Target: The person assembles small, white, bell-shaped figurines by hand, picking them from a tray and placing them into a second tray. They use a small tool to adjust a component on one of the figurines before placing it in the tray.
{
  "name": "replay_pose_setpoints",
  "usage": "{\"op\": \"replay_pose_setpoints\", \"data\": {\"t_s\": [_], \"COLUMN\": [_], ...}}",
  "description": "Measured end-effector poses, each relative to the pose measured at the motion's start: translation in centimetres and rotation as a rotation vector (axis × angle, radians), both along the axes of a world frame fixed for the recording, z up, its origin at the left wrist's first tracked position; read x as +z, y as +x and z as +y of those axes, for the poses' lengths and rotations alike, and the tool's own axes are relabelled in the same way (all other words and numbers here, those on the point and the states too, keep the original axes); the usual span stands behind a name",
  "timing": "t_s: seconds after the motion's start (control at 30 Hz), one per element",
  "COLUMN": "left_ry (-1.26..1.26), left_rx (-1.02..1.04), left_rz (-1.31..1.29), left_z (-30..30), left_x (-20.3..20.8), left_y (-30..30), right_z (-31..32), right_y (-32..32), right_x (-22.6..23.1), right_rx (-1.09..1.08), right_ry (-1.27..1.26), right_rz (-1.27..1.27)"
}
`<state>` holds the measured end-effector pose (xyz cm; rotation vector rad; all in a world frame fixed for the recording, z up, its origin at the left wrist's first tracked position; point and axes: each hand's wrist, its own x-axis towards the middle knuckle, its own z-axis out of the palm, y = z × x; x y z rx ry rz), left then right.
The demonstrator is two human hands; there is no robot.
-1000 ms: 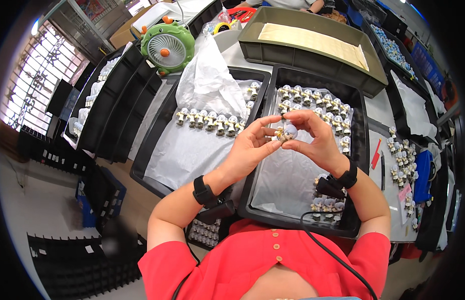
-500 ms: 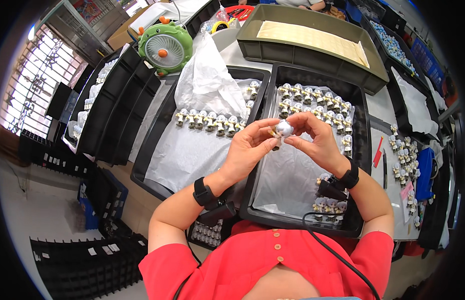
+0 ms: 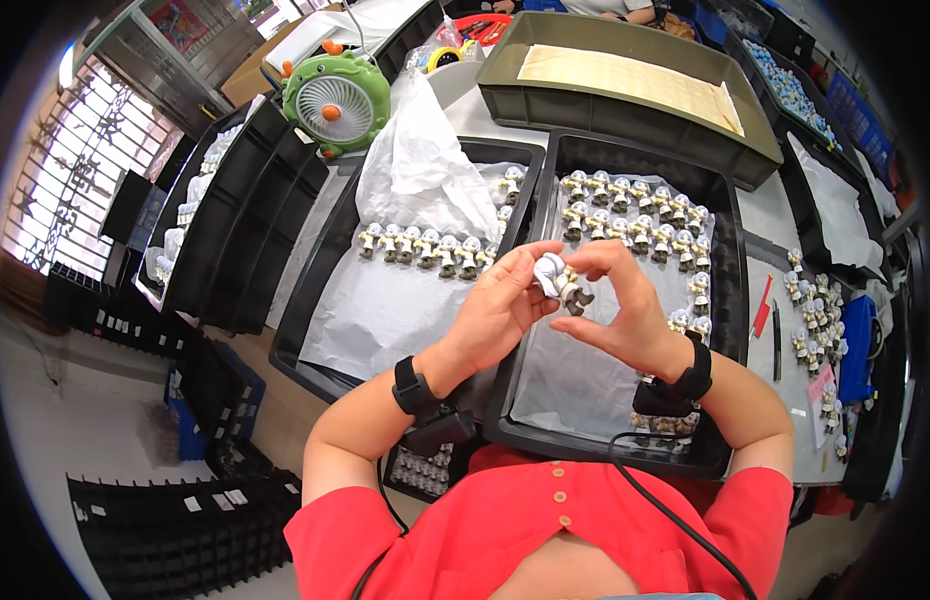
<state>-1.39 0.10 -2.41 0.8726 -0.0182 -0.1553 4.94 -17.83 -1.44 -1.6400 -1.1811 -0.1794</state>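
The left hand (image 3: 493,308) has its fingers clamped on a small white-haired figurine (image 3: 551,273), tilted above a black tray (image 3: 726,235) of similar figurines (image 3: 641,232), while the right hand (image 3: 630,312) curves around its boots, thumb and forefinger apart, contact unclear.

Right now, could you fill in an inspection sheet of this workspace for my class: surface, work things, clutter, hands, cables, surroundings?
Surface: pale table bearing black trays lined with white paper.
Work things: one figurine in hand; other figurines in rows in the trays.
Clutter: green fan, red tool, blue pouch.
Hands: left hand holds the figurine; right hand curves beside it, contact unclear.
Cables: black cable crosses the red shirt.
Surroundings: barred window at left; another person partly visible beyond.
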Motion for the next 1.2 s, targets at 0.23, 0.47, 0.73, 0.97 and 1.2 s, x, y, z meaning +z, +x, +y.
{"op": "replay_pose_setpoints", "data": {"t_s": [0.23, 0.47, 0.73, 0.97, 1.2], "left_ry": [0.108, 0.206, 0.334, 0.595, 1.504], "left_rx": [0.092, 0.151, 0.181, 0.077, 0.016], "left_rz": [-0.148, -0.151, -0.234, -0.115, 0.246], "left_z": [0.2, 0.4, -0.1, 3.4, 13.1], "left_x": [0.3, 0.1, 0.8, 2.0, 0.3], "left_y": [0.0, -0.2, -0.4, 0.0, -1.2], "right_z": [0.1, 0.1, 0.3, 0.2, -0.1], "right_y": [-0.1, -0.1, -0.2, 0.0, 0.4], "right_x": [-0.7, -0.7, -0.8, -1.1, 0.0], "right_rx": [-0.093, -0.108, -0.066, 0.002, 0.021], "right_ry": [-0.015, -0.025, -0.043, -0.116, -0.131], "right_rz": [0.101, 0.123, 0.353, 0.305, 0.235]}}
